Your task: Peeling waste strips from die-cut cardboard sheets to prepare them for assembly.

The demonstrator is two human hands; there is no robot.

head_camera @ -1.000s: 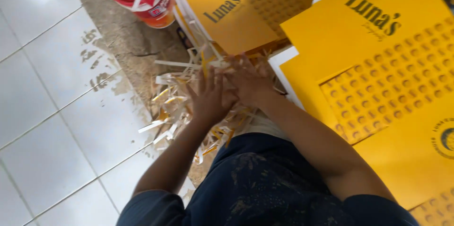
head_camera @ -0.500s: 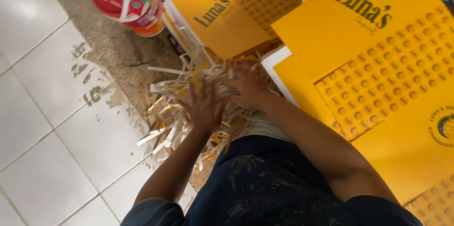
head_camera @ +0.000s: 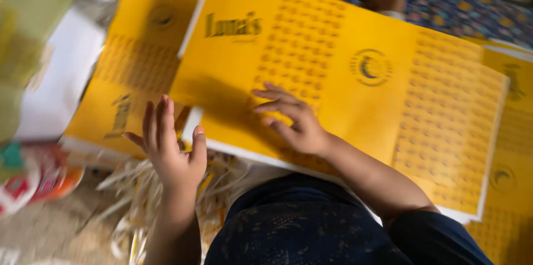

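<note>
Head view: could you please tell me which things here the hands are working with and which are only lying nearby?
In hand:
- right hand, flat on the top yellow printed sheet
- left hand, open at that sheet's near left corner

Lying about:
- yellow sheets underneath
- pale paper strips
- red container, blurred
- patterned cloth

Both hands left the paper strips [head_camera: 139,198]; right hand [head_camera: 294,120] now flat on yellow sheet [head_camera: 344,76], left hand [head_camera: 172,148] lifted open.
</note>
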